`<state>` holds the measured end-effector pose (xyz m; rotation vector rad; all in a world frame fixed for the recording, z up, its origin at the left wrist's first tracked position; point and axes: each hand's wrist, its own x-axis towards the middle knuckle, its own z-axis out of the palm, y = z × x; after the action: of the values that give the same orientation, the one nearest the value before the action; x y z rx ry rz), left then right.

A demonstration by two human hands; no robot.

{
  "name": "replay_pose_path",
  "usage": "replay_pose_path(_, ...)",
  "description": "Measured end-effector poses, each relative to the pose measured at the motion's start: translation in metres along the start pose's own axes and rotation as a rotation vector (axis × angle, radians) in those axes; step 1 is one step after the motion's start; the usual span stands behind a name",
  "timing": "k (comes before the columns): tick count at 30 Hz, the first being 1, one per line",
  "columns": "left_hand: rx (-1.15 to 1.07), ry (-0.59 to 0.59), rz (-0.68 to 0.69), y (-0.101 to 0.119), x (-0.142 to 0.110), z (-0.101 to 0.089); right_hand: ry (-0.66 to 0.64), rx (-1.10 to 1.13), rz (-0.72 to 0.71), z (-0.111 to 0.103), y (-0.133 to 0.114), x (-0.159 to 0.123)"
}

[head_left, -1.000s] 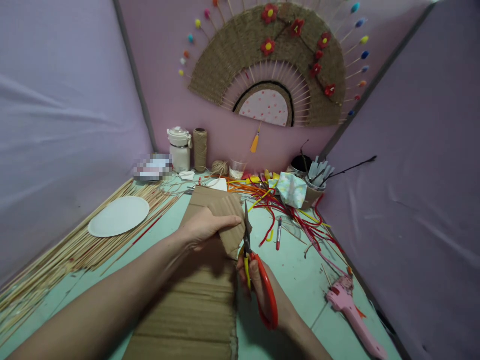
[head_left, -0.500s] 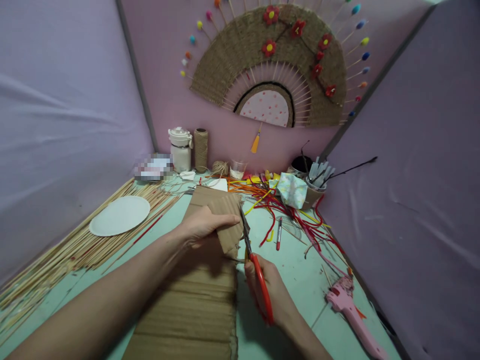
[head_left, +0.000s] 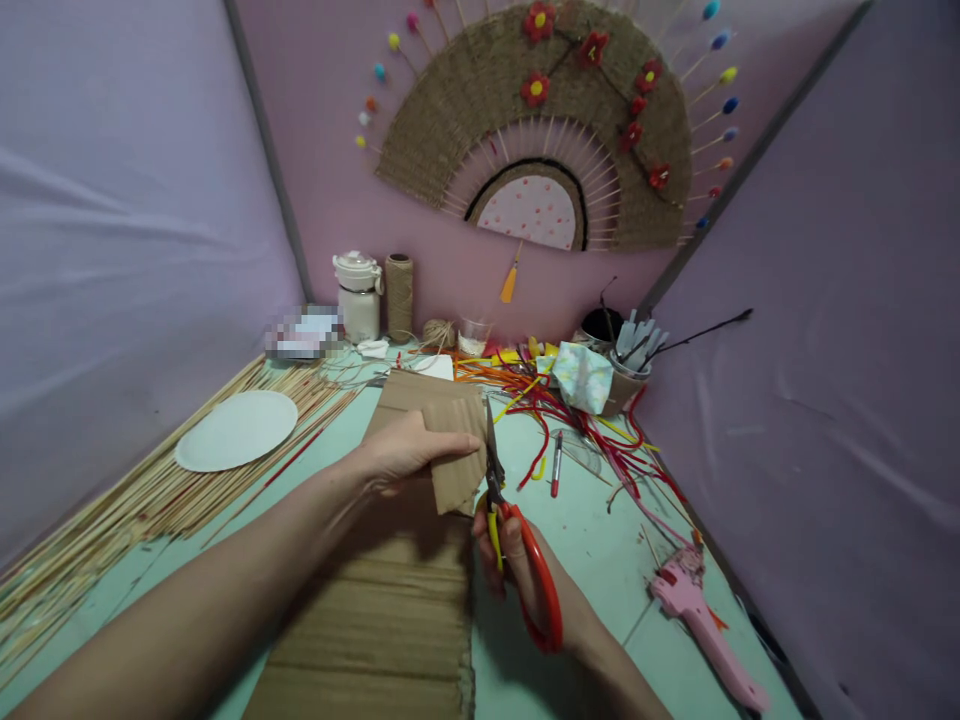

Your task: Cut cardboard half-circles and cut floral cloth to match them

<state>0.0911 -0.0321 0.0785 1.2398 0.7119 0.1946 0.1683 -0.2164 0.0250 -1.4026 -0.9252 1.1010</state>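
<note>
My left hand (head_left: 409, 450) grips a small piece of cardboard (head_left: 459, 475), its thumb laid across the top and its other fingers hidden behind. In my right hand (head_left: 517, 560) is a pair of scissors (head_left: 541, 590) with red and yellow handles. Their dark blades point away from me, along the right edge of the small piece. Whether the blades have cardboard between them I cannot tell. Under both hands a larger corrugated cardboard sheet (head_left: 375, 630) lies on the table, its right edge ragged.
Thin sticks (head_left: 247, 480) and a white paper plate (head_left: 238, 430) lie left. Red pipe cleaners (head_left: 540, 395), a marker (head_left: 556, 465) and a pink glue gun (head_left: 705, 625) lie right. Behind stand a white jar (head_left: 358, 300) and a twine spool (head_left: 400, 300). A woven fan (head_left: 450, 110) hangs on the wall.
The scissors have tilted and their handles have moved slightly right, with the yellow handle now in plain sight. The small cardboard piece has turned a little in my left hand.
</note>
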Motion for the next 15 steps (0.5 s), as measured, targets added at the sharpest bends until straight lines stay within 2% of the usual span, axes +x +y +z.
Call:
replay_pose_path(9,0.042,0.009,0.012,0.001,-0.004,0.006,0.051,-0.270,-0.108,-0.008,0.004,-0.003)
replay_pose_path(15,0.016,-0.048,0.049,-0.007,0.002,0.004,0.064,-0.319,-0.049,-0.006,-0.006,-0.002)
